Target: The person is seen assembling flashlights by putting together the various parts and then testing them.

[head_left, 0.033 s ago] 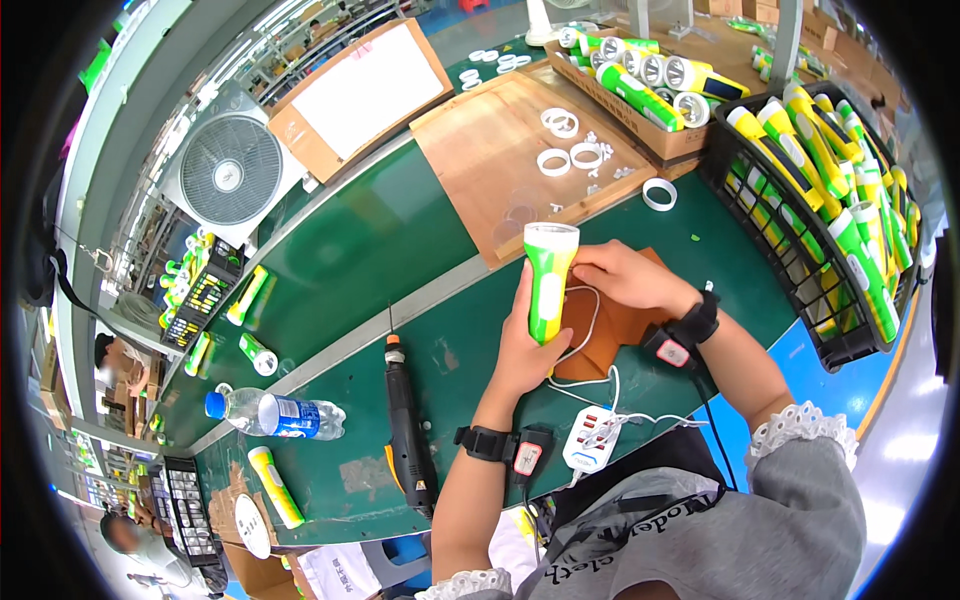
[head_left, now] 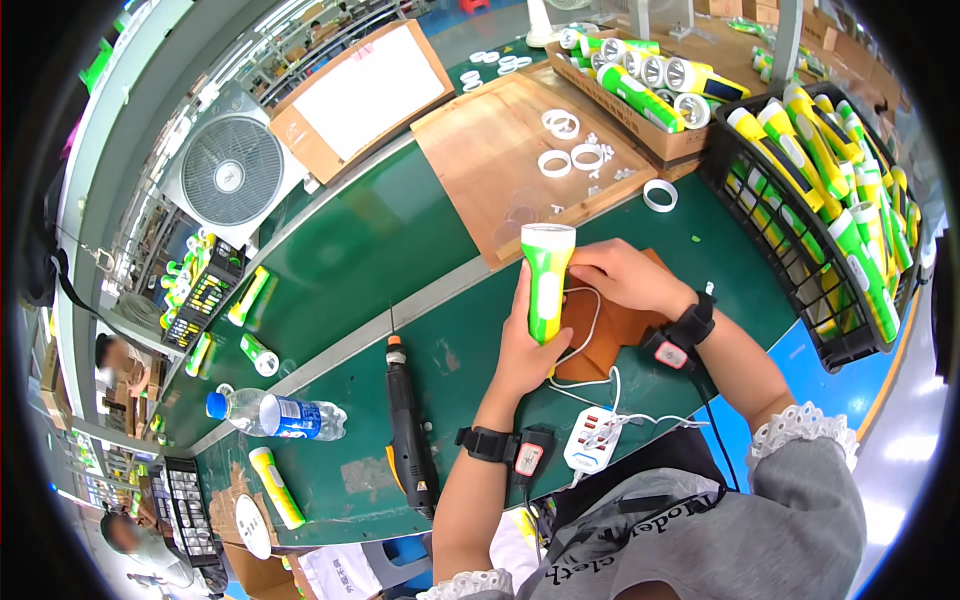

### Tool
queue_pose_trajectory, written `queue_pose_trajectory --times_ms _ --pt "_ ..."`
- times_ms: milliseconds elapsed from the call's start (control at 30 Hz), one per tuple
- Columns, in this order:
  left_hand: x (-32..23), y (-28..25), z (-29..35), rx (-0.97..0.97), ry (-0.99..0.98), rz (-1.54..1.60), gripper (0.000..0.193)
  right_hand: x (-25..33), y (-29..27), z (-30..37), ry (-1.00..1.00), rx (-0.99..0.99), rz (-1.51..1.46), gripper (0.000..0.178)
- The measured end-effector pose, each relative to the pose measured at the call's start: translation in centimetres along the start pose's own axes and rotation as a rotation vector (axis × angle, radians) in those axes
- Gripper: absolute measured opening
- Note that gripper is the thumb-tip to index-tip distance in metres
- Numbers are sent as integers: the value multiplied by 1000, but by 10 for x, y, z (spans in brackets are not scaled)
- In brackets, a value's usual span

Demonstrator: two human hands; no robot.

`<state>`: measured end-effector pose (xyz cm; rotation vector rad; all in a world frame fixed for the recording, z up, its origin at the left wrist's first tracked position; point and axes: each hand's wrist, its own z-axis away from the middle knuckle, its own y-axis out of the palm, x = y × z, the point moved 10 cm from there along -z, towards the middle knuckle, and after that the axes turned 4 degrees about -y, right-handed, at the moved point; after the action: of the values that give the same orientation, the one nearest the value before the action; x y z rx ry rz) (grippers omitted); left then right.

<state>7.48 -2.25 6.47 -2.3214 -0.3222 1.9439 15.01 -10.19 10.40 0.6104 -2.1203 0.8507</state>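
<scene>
My left hand [head_left: 524, 345] is wrapped around a green, yellow and white flashlight [head_left: 547, 285], held upright with its white head up, above the green table [head_left: 345, 365]. The fingers of my right hand [head_left: 628, 275] are bent together against the flashlight's right side, just below its head. What they pinch, if anything, is hidden. A thin white cable [head_left: 598, 318] loops up to the flashlight beside these fingertips. It comes from near the white multi-port USB charger [head_left: 592, 438]. Under my hands lies a brown-orange sheet [head_left: 605, 350].
A black power screwdriver [head_left: 408, 425], a plastic bottle [head_left: 290, 415] and another flashlight [head_left: 276, 488] lie to the left. A wooden board [head_left: 480, 150] bears white rings [head_left: 553, 163]. At right stand a black basket [head_left: 775, 260] and a cardboard box [head_left: 650, 140], both full of flashlights.
Almost nothing differs. The flashlight and both hands have shifted very slightly to the left.
</scene>
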Motion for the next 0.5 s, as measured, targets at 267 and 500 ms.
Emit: queue_pose_trajectory --times_ms 267,500 --pt "5 2 2 10 -150 227 94 25 12 -1 -217 11 943 5" --pt "0 5 2 60 -75 -44 90 -3 -2 1 -93 -200 73 5"
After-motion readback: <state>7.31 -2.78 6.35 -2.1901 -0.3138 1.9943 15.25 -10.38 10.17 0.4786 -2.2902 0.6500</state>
